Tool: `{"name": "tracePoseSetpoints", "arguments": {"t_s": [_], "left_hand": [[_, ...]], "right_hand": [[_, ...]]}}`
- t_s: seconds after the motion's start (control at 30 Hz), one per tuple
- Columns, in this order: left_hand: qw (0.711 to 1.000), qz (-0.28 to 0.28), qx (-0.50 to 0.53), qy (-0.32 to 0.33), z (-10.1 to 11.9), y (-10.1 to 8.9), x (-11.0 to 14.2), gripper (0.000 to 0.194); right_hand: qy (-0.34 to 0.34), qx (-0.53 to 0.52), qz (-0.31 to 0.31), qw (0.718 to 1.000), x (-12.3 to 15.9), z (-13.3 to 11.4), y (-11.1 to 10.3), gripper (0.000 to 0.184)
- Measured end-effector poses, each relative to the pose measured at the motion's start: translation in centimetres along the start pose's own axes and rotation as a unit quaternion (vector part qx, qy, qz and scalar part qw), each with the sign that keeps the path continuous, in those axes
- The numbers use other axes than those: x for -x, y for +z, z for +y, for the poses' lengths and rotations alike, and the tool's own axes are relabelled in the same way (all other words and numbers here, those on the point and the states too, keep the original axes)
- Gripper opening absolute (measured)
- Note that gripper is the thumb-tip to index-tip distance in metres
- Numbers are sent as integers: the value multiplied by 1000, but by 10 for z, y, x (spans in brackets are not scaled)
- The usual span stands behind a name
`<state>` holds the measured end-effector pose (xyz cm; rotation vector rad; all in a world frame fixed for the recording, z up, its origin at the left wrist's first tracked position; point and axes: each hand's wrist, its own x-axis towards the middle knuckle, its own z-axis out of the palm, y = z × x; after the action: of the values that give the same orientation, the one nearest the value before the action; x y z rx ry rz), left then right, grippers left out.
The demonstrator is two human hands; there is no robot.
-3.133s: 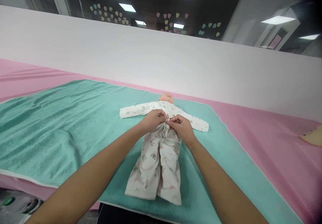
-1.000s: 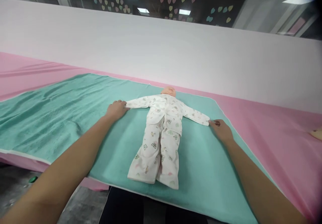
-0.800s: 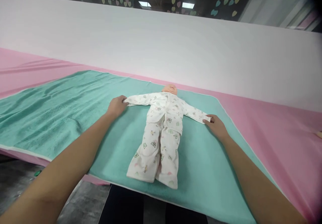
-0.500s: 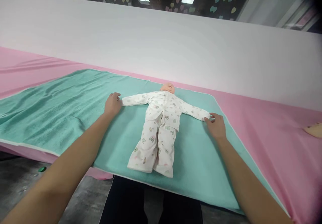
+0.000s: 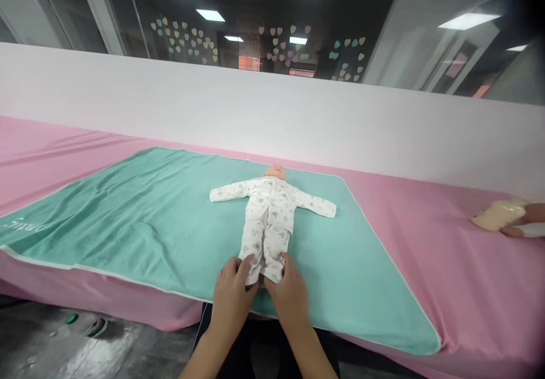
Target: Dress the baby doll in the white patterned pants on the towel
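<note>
A baby doll (image 5: 275, 171) in a white printed sleepsuit (image 5: 269, 217) lies face up on a teal towel (image 5: 140, 220), arms spread, feet toward me. My left hand (image 5: 232, 294) grips the foot end of the left trouser leg, fingers closed on the cloth. Beside it, my right hand (image 5: 289, 291) grips the foot end of the right trouser leg the same way. The two hands sit side by side near the towel's front edge.
The towel lies over a pink sheet (image 5: 447, 288) on a long table, with a white panel (image 5: 298, 117) behind. At the far right, another person's hand (image 5: 522, 220) holds a pale yellow object (image 5: 496, 215). Small green items (image 5: 72, 317) lie on the grey floor, lower left.
Both hands left the sleeve ends and came back to the feet of the sleepsuit, where they now grip the trouser legs. The camera pulled back and tilted up.
</note>
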<state>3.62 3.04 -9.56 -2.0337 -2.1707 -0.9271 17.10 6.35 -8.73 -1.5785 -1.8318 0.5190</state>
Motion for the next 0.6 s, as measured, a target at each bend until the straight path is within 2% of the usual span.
{"name": "tracePoseSetpoints", "arguments": {"t_s": [0.1, 0.27, 0.37, 0.47, 0.6], "left_hand": [[1000, 15, 1, -15, 3, 2, -4, 34], [997, 39, 66, 27, -6, 0, 0, 31], [996, 55, 48, 58, -8, -1, 2, 33], [994, 40, 14, 98, -4, 4, 4, 40], [994, 54, 66, 65, -3, 15, 10, 38]], "right_hand": [[-1, 43, 46, 998, 1, -8, 4, 42], [18, 30, 90, 995, 8, -5, 2, 36], [-34, 54, 97, 993, 12, 6, -6, 36], [-100, 93, 101, 986, 14, 16, -8, 48], [-150, 103, 87, 980, 14, 27, -2, 62]]}}
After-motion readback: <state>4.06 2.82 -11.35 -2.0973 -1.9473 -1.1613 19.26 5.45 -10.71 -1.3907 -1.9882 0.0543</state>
